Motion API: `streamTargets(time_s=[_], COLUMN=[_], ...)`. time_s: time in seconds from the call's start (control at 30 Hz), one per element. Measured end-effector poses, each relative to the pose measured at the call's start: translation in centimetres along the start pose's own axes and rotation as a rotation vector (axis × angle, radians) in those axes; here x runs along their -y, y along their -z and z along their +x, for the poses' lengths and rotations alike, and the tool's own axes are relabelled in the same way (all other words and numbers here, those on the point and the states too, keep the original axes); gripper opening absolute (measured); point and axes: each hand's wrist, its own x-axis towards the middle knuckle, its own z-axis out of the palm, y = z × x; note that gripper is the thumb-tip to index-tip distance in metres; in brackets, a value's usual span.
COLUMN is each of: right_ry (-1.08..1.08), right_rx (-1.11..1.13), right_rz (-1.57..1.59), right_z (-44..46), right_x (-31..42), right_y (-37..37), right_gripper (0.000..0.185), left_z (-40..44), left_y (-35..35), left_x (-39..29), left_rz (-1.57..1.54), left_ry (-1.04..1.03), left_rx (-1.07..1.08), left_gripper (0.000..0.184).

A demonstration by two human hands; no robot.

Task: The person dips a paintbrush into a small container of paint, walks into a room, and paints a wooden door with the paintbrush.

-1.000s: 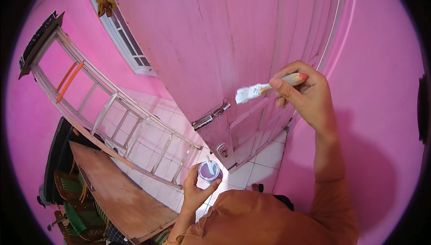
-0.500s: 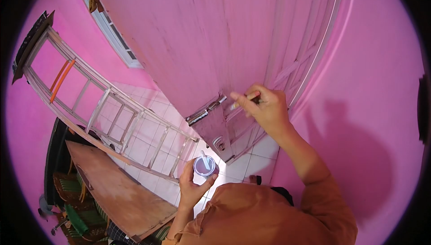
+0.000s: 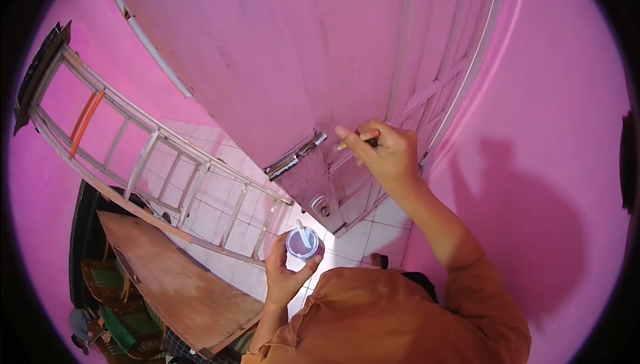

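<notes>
Orange strips (image 3: 87, 124) are being carried across the ladder (image 3: 195, 187) at the far left, and a brown board (image 3: 173, 277) is being seen below it. Farther right, a cup (image 3: 316, 253) with a tilted stick (image 3: 303, 234) inside is being gripped by the left hand (image 3: 285, 277) above the tiled floor (image 3: 347, 244). Just right of the metal fitting (image 3: 293, 157) on the pink door (image 3: 300, 64), a brush (image 3: 372, 142), mostly hidden, is being pinched in the right hand (image 3: 392, 154); contact with the door cannot be made out.

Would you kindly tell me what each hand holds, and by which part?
The left hand grips a small cup around its side; the right hand holds a brush by its handle.
</notes>
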Motion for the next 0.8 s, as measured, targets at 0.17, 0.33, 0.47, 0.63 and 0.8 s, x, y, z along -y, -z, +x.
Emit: streamTargets(time_s=[0.17,0.33,0.47,0.63,0.8], right_ry=[0.191,-0.111,-0.072,-0.011,0.085], right_rx=[-0.288,-0.198,0.21,0.487,0.533], right_rz=[0.219,0.193,0.047,0.047,0.003], right_z=[1.5,-0.4,-3.1,-4.4,-4.7], right_x=[4.1,6.6,6.1,6.7,6.0], right_y=[1.9,6.6,8.3,6.6,4.9], right_gripper=[0.03,0.021,0.017,0.022,0.022], left_z=[0.5,1.6,2.9,4.2,4.7], left_y=[-0.6,-1.4,-1.8,-2.2,-2.5], left_x=[-1.2,-0.7,-0.5,-0.7,-0.7], left_rz=[0.015,0.008,0.06,0.11,0.123], left_ry=[0.048,-0.02,-0.065,-0.134,-0.173], left_rx=[-0.044,-0.058,-0.047,-0.018,0.012], left_gripper=[0.06,0.058,0.058,0.059,0.062])
